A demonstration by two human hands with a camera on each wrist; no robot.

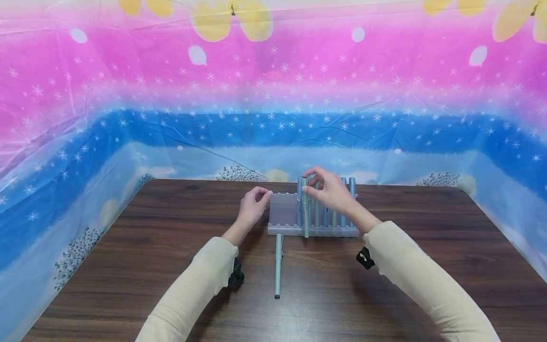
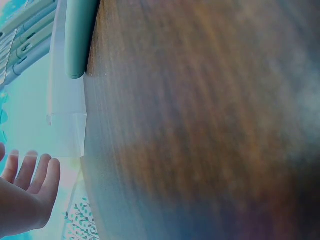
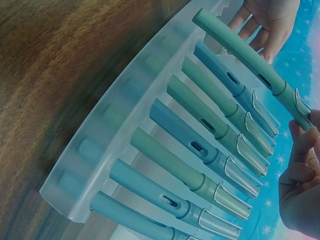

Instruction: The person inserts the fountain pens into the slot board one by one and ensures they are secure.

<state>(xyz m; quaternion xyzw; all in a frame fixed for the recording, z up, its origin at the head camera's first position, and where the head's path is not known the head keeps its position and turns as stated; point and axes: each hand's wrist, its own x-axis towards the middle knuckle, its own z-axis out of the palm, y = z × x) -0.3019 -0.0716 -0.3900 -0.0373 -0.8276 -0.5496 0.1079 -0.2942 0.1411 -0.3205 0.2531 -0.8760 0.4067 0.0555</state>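
Right hand (image 1: 331, 191): pinches a green pen (image 1: 306, 211) upright — tip at the rack (image 1: 282, 223).
Left hand (image 1: 253, 205): released, fingers at the rack's end.
Loose pen (image 1: 278, 265): table (image 1: 128, 266), between both hands.

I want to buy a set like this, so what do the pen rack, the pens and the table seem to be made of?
The rack looks like frosted, translucent plastic: milky, and the table shows faintly through it. The pens seem matte plastic in blue and green, with glossy clear-looking clips; whether those are plastic or metal I cannot tell. The table shows dark wood grain with a soft sheen, either veneer or laminate.
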